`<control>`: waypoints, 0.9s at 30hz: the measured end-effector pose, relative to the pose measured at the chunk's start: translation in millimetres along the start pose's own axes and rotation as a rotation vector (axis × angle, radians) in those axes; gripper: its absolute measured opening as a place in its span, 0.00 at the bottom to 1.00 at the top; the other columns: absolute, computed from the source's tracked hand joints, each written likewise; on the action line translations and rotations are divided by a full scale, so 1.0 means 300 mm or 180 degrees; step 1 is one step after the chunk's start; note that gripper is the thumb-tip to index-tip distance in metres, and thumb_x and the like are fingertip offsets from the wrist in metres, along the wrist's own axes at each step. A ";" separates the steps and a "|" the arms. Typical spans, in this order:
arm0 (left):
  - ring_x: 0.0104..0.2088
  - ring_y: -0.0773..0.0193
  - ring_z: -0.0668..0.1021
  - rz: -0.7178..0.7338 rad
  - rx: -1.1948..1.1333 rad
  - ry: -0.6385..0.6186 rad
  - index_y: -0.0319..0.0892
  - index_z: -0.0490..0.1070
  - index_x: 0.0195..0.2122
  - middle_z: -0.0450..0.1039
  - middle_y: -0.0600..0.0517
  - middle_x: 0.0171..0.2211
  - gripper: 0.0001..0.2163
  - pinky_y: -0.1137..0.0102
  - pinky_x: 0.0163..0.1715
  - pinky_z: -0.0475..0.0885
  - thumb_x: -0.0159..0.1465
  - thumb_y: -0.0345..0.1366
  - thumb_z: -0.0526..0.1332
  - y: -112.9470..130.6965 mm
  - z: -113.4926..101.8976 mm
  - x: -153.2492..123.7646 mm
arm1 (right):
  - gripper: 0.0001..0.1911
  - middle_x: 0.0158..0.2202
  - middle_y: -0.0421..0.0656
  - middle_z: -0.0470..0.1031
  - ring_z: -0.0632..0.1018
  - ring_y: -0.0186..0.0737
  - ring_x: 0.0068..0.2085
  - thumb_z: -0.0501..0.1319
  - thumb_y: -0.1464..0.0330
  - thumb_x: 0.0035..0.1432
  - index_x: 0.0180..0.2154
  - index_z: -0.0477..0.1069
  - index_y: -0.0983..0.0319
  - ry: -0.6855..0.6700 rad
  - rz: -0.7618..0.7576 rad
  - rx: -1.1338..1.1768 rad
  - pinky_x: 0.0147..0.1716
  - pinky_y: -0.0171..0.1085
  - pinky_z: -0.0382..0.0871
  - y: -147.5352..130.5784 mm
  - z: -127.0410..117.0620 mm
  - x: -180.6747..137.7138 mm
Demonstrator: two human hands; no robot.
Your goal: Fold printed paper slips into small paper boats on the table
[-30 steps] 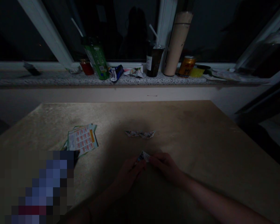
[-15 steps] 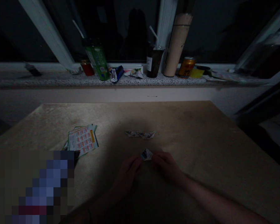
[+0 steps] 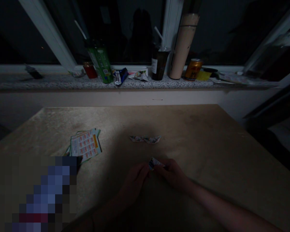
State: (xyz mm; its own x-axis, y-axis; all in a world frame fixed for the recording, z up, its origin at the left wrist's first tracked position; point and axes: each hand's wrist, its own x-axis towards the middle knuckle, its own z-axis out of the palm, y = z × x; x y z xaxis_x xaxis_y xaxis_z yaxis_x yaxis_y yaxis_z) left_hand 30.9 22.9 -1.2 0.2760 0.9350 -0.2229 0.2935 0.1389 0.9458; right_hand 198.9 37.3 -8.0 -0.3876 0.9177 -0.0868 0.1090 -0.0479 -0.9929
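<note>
In dim light, a small folded piece of printed paper (image 3: pixel 154 163) is pinched between both hands just above the wooden table (image 3: pixel 207 141). My left hand (image 3: pixel 132 183) grips its left side with closed fingers. My right hand (image 3: pixel 172 174) pinches its right side. Farther back on the table lies a finished folded paper boat shape (image 3: pixel 145 139), apart from both hands.
A stack of printed sheets (image 3: pixel 85 145) lies at the left of the table, next to a blurred patch. On the stone windowsill (image 3: pixel 50 82) stand a green carton (image 3: pixel 100 61), a dark bottle (image 3: pixel 159 62), a tall beige cylinder (image 3: pixel 182 45), a gold can (image 3: pixel 192 68) and wrappers.
The folded paper has been turned and pressed lower between the fingers; both hands have shifted slightly nearer to each other.
</note>
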 end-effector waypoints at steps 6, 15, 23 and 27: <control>0.24 0.65 0.65 0.0231 0.0663 0.0112 0.43 0.62 0.25 0.61 0.56 0.22 0.17 0.73 0.26 0.61 0.65 0.46 0.46 0.020 -0.005 -0.003 | 0.20 0.18 0.35 0.58 0.58 0.29 0.21 0.58 0.54 0.55 0.23 0.70 0.64 0.0040 -0.0087 0.0017 0.19 0.30 0.51 -0.009 0.001 -0.006; 0.27 0.64 0.67 0.0177 0.0375 0.0068 0.43 0.64 0.27 0.64 0.54 0.25 0.17 0.74 0.26 0.63 0.65 0.48 0.47 -0.012 -0.004 -0.005 | 0.20 0.19 0.36 0.61 0.60 0.29 0.21 0.58 0.55 0.55 0.23 0.69 0.63 -0.0166 -0.0085 0.0024 0.20 0.29 0.55 0.005 -0.001 0.002; 0.29 0.63 0.69 0.0178 0.0426 -0.0015 0.43 0.64 0.26 0.65 0.54 0.26 0.17 0.73 0.29 0.65 0.66 0.47 0.46 -0.016 -0.001 -0.005 | 0.22 0.18 0.35 0.60 0.59 0.28 0.21 0.58 0.52 0.55 0.22 0.69 0.64 -0.0261 -0.0102 0.0242 0.19 0.29 0.53 0.012 -0.005 0.000; 0.27 0.63 0.68 0.0277 0.0815 -0.0047 0.43 0.62 0.25 0.64 0.54 0.24 0.17 0.72 0.29 0.63 0.66 0.45 0.44 0.004 -0.007 -0.006 | 0.21 0.19 0.36 0.61 0.60 0.29 0.21 0.59 0.52 0.54 0.22 0.70 0.63 -0.0218 -0.0108 0.0265 0.20 0.30 0.54 0.014 -0.009 0.000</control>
State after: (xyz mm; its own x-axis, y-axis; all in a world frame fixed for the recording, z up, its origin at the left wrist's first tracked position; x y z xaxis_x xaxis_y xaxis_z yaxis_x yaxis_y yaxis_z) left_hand 28.7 22.2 0.9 0.3230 0.9347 -0.1484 0.4894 -0.0307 0.8715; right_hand 201.7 38.2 -11.9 -0.4517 0.8904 -0.0556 0.0193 -0.0526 -0.9984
